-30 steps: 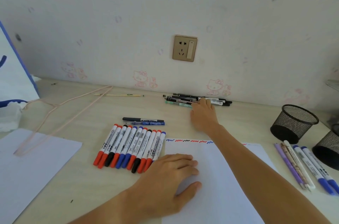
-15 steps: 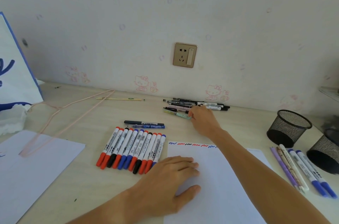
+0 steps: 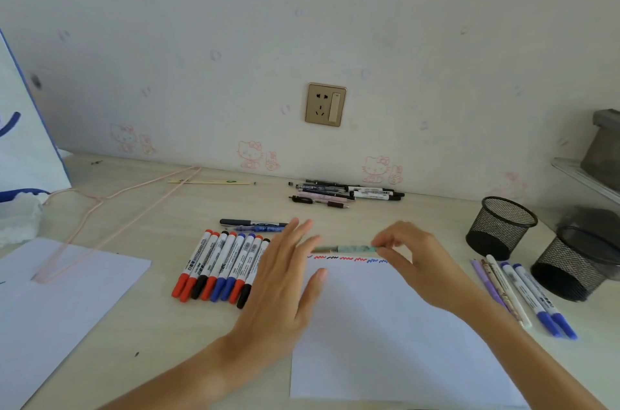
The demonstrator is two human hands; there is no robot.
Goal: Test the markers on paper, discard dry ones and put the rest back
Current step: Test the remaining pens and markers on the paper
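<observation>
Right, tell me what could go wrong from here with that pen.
1. The right hand pinches the green pen only at one end; when the left hand pulls the cap, it could slip and drop.
2. The row of markers lies right beside the left hand; a careless sweep might scatter them.
3. Test squiggles already fill the paper's top edge, so a new mark there could be misread.

We hold a pale green pen (image 3: pixel 349 248) above the white paper sheet (image 3: pixel 385 325).
Our right hand (image 3: pixel 412 258) pinches its end; our left hand (image 3: pixel 285 278) hovers open-fingered beside the row of red, black and blue markers (image 3: pixel 221 267).
</observation>
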